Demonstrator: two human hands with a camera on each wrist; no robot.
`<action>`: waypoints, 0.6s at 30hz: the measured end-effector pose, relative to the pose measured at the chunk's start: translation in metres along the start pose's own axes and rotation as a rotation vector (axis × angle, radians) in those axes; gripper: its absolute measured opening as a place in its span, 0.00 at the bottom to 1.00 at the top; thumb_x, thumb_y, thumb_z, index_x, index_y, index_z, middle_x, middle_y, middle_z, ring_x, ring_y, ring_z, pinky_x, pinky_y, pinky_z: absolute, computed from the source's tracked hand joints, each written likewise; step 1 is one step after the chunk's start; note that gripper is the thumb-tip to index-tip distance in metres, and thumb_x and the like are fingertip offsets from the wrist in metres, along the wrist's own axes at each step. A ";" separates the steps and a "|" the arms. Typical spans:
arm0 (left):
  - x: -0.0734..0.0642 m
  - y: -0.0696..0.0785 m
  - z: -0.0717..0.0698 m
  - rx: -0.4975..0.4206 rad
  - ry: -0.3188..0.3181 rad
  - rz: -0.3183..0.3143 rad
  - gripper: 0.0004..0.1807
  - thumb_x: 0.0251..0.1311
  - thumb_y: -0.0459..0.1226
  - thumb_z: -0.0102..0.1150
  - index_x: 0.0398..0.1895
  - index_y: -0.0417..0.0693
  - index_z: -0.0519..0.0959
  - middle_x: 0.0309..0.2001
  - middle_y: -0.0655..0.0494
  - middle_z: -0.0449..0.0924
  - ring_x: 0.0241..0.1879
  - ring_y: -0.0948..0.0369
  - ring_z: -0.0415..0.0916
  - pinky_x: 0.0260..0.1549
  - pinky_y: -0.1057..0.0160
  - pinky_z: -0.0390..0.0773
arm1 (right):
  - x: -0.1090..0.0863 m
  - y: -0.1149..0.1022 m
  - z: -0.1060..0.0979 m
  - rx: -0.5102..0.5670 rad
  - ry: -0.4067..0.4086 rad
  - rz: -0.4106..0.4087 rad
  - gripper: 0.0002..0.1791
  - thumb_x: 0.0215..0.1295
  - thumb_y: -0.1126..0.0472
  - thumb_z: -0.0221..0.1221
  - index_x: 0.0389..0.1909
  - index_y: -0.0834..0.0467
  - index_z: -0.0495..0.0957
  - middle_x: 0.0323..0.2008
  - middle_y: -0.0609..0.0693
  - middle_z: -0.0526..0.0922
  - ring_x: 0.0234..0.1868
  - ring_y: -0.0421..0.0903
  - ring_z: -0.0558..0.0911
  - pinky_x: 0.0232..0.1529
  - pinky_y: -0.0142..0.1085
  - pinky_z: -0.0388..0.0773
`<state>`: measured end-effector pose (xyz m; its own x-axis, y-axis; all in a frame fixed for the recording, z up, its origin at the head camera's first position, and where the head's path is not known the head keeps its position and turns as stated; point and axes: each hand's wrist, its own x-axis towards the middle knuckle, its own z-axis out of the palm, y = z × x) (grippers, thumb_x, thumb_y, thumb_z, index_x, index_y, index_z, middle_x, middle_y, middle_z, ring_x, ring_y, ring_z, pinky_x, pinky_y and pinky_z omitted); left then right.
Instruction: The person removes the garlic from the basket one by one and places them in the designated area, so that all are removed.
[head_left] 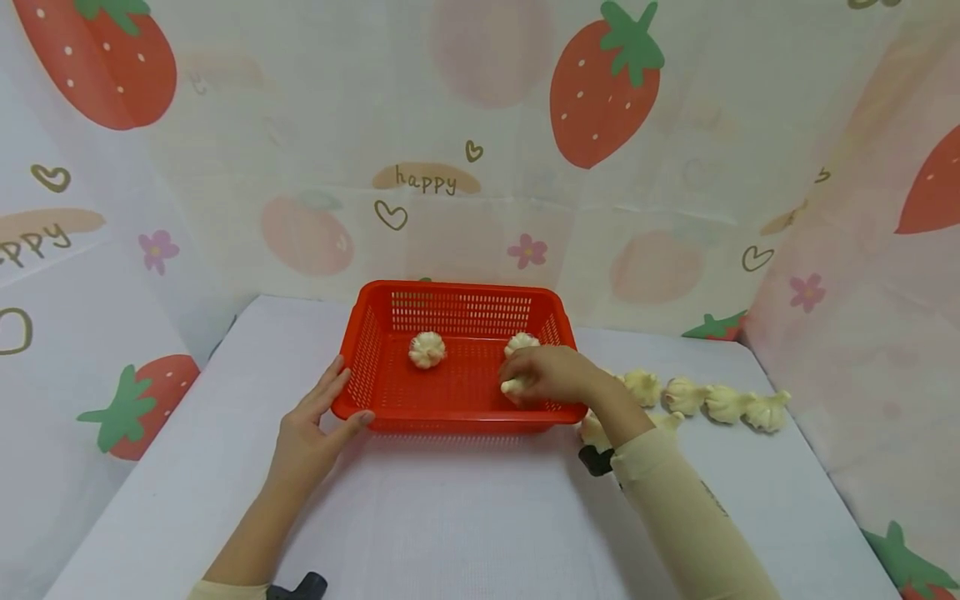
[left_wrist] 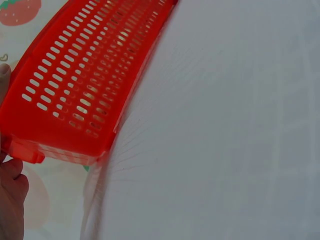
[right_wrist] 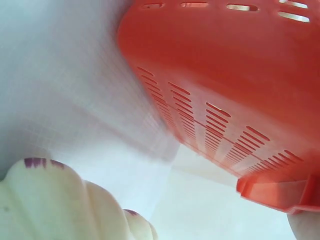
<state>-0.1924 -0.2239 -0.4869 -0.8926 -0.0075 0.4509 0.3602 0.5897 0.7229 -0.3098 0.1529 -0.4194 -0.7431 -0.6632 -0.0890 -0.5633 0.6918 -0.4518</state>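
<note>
A red slotted plastic basket (head_left: 457,423) stands on the white table. At its left front corner my left hand (head_left: 311,437) grips the rim, thumb over the front edge and fingers along the left side. My right hand (head_left: 551,373) reaches over the right end and holds a garlic bulb (head_left: 513,387) inside, low over the basket floor; the fingers cover most of it. Just behind that hand lies a second garlic bulb (head_left: 521,342), partly covered. Another garlic bulb (head_left: 427,350) sits on the basket floor toward the left.
Right of the basket several garlic bulbs (head_left: 725,404) lie in a row, with a few more in front, partly behind my right forearm. One garlic bulb (right_wrist: 55,205) looms close in the right wrist view. A strawberry-printed cloth (head_left: 480,225) hangs behind the table.
</note>
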 end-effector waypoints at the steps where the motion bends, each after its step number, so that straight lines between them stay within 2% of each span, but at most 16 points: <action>1: 0.000 0.000 0.000 0.000 0.001 0.001 0.43 0.57 0.47 0.76 0.75 0.49 0.69 0.77 0.59 0.64 0.76 0.54 0.63 0.60 0.84 0.60 | 0.000 0.001 0.000 0.036 0.006 -0.001 0.13 0.64 0.50 0.70 0.49 0.44 0.87 0.46 0.32 0.84 0.53 0.40 0.79 0.61 0.43 0.77; 5: 0.001 0.000 0.001 -0.003 0.003 -0.002 0.43 0.58 0.47 0.75 0.76 0.50 0.68 0.77 0.60 0.64 0.76 0.54 0.63 0.59 0.84 0.61 | -0.003 0.001 -0.003 0.212 0.048 0.035 0.13 0.66 0.54 0.69 0.50 0.50 0.87 0.43 0.39 0.85 0.51 0.44 0.80 0.56 0.42 0.81; 8: 0.000 -0.001 0.001 -0.011 -0.002 -0.011 0.43 0.58 0.47 0.75 0.76 0.50 0.68 0.77 0.60 0.63 0.76 0.54 0.62 0.60 0.85 0.60 | -0.006 -0.001 -0.004 0.300 0.091 0.065 0.12 0.65 0.55 0.70 0.48 0.50 0.87 0.43 0.42 0.86 0.53 0.46 0.80 0.55 0.43 0.83; 15: 0.000 -0.001 0.000 -0.014 -0.005 -0.016 0.43 0.57 0.48 0.76 0.75 0.50 0.69 0.77 0.60 0.63 0.76 0.54 0.62 0.61 0.86 0.58 | -0.014 -0.008 -0.007 0.373 0.209 0.079 0.11 0.62 0.52 0.72 0.45 0.45 0.88 0.44 0.43 0.87 0.52 0.48 0.80 0.54 0.45 0.82; 18: 0.000 -0.001 0.000 -0.016 -0.001 -0.002 0.43 0.57 0.47 0.76 0.75 0.48 0.69 0.77 0.59 0.64 0.76 0.54 0.62 0.61 0.86 0.58 | -0.018 -0.010 -0.010 0.404 0.292 0.099 0.13 0.61 0.51 0.73 0.46 0.48 0.88 0.44 0.44 0.87 0.50 0.49 0.82 0.51 0.45 0.83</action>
<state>-0.1931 -0.2241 -0.4876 -0.8936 -0.0085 0.4488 0.3623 0.5766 0.7323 -0.2940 0.1605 -0.4043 -0.8886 -0.4522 0.0771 -0.3430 0.5434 -0.7662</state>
